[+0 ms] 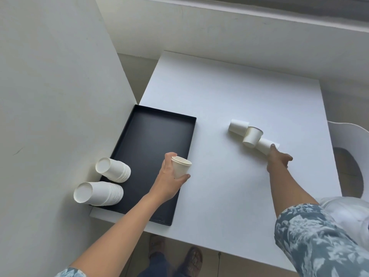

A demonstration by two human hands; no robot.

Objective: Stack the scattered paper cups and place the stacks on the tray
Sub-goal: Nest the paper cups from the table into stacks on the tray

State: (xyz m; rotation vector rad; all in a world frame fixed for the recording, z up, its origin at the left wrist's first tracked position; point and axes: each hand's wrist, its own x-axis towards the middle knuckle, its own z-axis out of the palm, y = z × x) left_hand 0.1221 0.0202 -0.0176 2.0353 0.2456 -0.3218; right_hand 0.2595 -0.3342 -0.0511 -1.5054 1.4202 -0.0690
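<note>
Head view looks down on a white table (229, 100) with a black tray (147, 140) at its left side, set against a pale wall. At the tray's near left corner lie two stacks of paper cups on their sides, bottoms turned toward the wall: the farther stack (113, 169) and the nearer stack (98, 193), close beside each other. The left hand (171, 180) hovers over the tray's right edge and is wrapped around a small nested stack of cups (181, 166), held upright with the mouth up (two or three rims show, I cannot count them surely). Well apart to the right, three loose cups sit in a touching row on the bare table: a far cup (238, 126) on its side, a middle cup (252, 136) leaning over it, and a near cup (266, 145) lying flat. The right hand (278, 159) reaches out to that near cup, fingertips touching its end; whether the fingers have actually closed on it I cannot tell. A white chair (351, 156) stands beyond the table's right edge.
</note>
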